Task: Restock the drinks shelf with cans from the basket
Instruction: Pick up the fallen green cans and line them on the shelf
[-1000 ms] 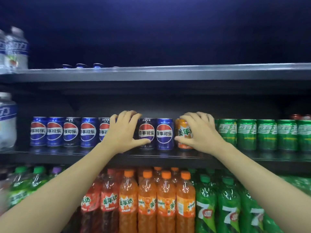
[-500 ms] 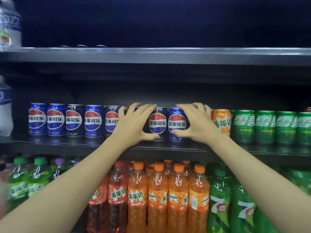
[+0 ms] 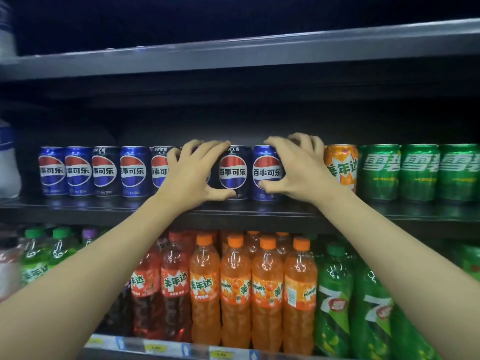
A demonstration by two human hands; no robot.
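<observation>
Reaching up to the middle shelf [image 3: 233, 213], both hands work at the row of cans. The left hand [image 3: 192, 175] curls round a can that it almost wholly hides, fingers over the top rim and thumb pressed low near the shelf edge. The right hand [image 3: 298, 168] wraps a blue cola can [image 3: 265, 172], fingers hooked over its top and thumb against its lower front. Between the two hands stands a dark cola can [image 3: 233, 172], upright and touching the blue one. Left of the left hand runs a line of more cola cans [image 3: 91, 171], blue and dark mixed, all upright and side by side. Just beside the right hand stands an orange can [image 3: 342, 167], and past it a row of green cans [image 3: 418, 171]. On the shelf below stand orange soda bottles [image 3: 267, 289], red ones [image 3: 171, 287] to their left and green bottles [image 3: 335, 302] to their right. A white bottle [image 3: 7, 162] shows at the far left edge. The basket is out of view.
</observation>
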